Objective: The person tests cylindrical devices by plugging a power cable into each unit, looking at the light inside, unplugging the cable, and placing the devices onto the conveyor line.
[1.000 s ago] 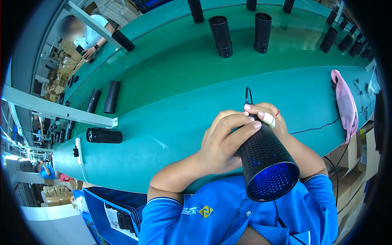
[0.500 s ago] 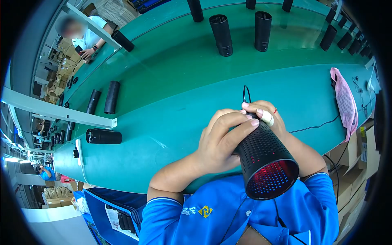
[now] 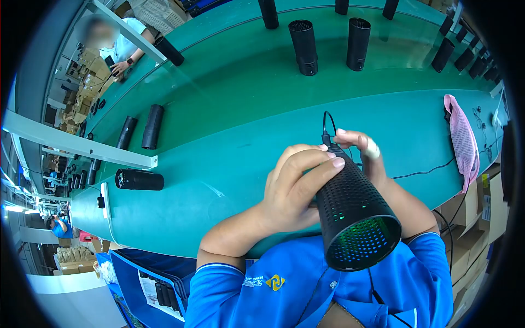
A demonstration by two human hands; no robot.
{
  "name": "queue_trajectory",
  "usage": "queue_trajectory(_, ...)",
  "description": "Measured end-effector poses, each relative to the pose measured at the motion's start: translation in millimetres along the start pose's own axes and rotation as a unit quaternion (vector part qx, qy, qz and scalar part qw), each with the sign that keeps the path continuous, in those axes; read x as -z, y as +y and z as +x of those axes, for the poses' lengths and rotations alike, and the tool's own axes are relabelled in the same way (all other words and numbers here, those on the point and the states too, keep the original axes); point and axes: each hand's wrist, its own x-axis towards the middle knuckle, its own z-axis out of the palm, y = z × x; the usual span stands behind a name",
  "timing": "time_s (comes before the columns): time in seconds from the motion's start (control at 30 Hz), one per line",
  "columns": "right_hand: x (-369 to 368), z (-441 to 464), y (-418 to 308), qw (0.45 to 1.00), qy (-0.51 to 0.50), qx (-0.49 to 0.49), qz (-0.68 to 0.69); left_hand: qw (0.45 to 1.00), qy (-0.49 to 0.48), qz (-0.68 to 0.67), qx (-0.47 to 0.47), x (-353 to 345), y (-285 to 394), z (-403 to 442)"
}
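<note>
My left hand (image 3: 292, 186) is wrapped around a black perforated cylinder (image 3: 355, 205), fingers on top near its narrower far end. The cylinder is tilted with its wide open mouth towards my chest, and green light shows inside. A thin black cable with a plug (image 3: 326, 139) stands at the far end and loops upward. Beside that end is my right hand (image 3: 369, 156), its fingers apart and partly stretched out, one wrapped in a pale bandage. It does not seem to grip anything, though the cylinder hides part of it.
More black cylinders stand on the green table (image 3: 235, 120), such as one upright cylinder (image 3: 358, 46) at the back. A lying cylinder (image 3: 139, 179) is at left, near a white power strip (image 3: 105, 202). A pink mesh cloth (image 3: 464, 136) lies right. A co-worker's hand (image 3: 119, 68) is far left.
The light inside the cylinder has gone from red to green. My right hand's fingers have lifted off the far end and spread, so the plug shows more. My left hand keeps its hold.
</note>
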Motion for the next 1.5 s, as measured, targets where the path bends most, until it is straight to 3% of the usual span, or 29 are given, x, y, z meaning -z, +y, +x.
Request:
queue_trajectory(0.1,6,-8,-2,0.955,0.077,-0.141,0.250,0.998,0.062,-0.017,0.009,1,1,-1)
queue_trajectory(0.13,8,-10,-4,0.955,0.076,-0.141,0.250,0.998,0.064,-0.016,0.009,1,2,-1)
queue_trajectory(0.2,14,-13,-9,0.874,0.021,-0.348,0.339,0.996,0.069,-0.062,-0.003,1,2,-3)
queue_trajectory(0.27,16,-16,-13,0.739,-0.036,-0.535,0.407,0.991,0.073,-0.107,-0.014,1,2,-4)
queue_trajectory(0.3,14,-17,-14,0.739,-0.037,-0.536,0.408,0.991,0.074,-0.106,-0.013,1,3,-5)
queue_trajectory(0.43,9,-22,-16,0.624,0.013,-0.601,0.500,0.993,0.028,-0.114,0.017,-3,8,-4)
queue_trajectory(0.63,10,-20,-12,0.585,-0.018,-0.548,0.598,0.995,-0.042,-0.087,0.017,8,14,0)
queue_trajectory(0.77,8,-9,-20,0.589,0.044,-0.612,0.527,0.997,-0.038,-0.069,0.023,6,15,0)
queue_trajectory(0.97,1,-14,-13,0.612,0.038,-0.554,0.563,0.997,-0.032,-0.064,0.029,9,16,0)
queue_trajectory(1.1,-2,-16,-14,0.632,0.026,-0.574,0.521,0.998,-0.026,-0.061,0.025,9,16,0)
queue_trajectory(1.3,-8,-27,-8,0.629,0.021,-0.565,0.533,0.997,-0.030,-0.063,0.032,10,18,0)
queue_trajectory(1.5,-16,-21,-18,0.617,0.024,-0.623,0.481,0.996,-0.039,-0.064,0.042,10,19,1)
